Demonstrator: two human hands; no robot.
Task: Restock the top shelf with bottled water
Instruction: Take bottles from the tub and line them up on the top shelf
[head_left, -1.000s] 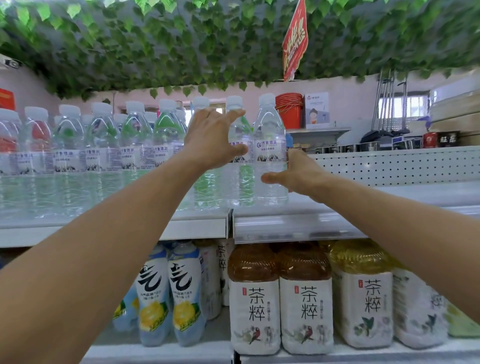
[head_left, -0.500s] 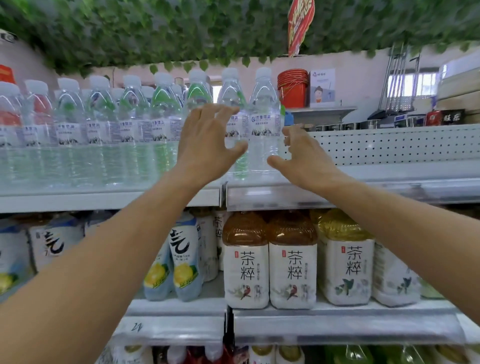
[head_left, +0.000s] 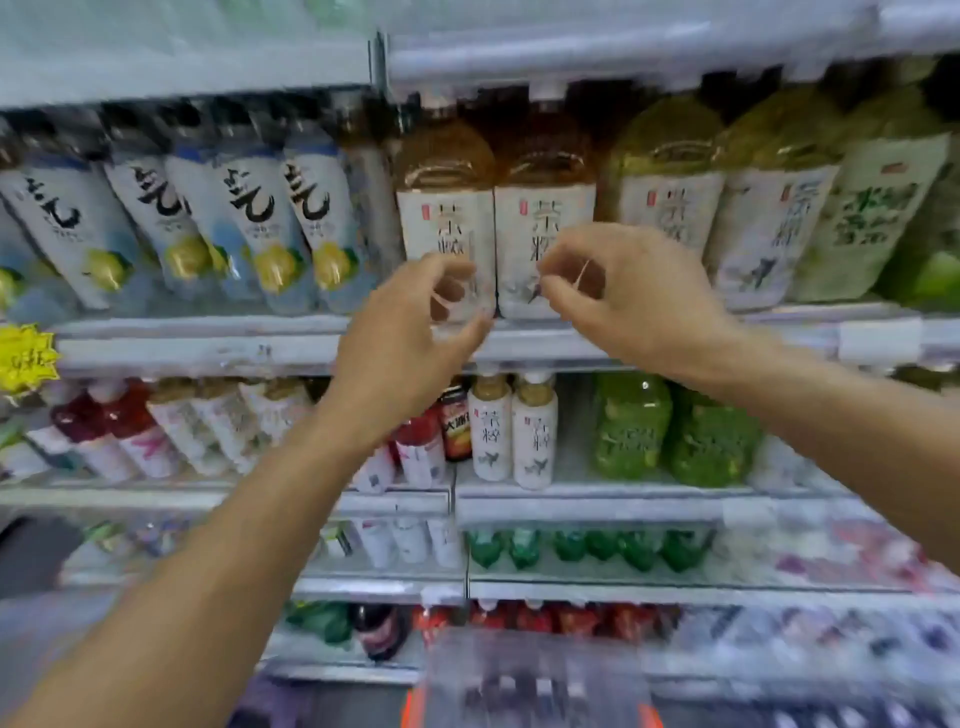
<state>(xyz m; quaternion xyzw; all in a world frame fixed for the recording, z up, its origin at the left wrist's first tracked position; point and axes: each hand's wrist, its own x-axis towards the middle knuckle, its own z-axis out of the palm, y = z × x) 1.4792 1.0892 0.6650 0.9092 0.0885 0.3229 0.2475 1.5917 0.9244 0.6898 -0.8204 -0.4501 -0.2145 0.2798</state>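
Note:
The top shelf (head_left: 623, 57) shows only as its pale front rail along the upper edge of the view. The water bottles on it are cut off by the frame, leaving just a blur above the rail. My left hand (head_left: 415, 332) and my right hand (head_left: 634, 296) hang in the air in front of the second shelf, well below the top one. Both have loosely curled fingers and hold nothing. At the bottom of the view sits a blurred clear-wrapped pack (head_left: 535, 680) on something orange; its contents cannot be made out.
Brown tea bottles (head_left: 543, 208) stand right behind my hands, with lemon drink bottles (head_left: 249, 218) to their left. Green bottles (head_left: 628, 426) and small tea bottles fill the third shelf. A yellow price tag (head_left: 23, 358) hangs at the left edge.
My view has dropped from the top shelf to the lower shelves. Both hands have left the water bottles and come down, empty, to the second shelf's height.

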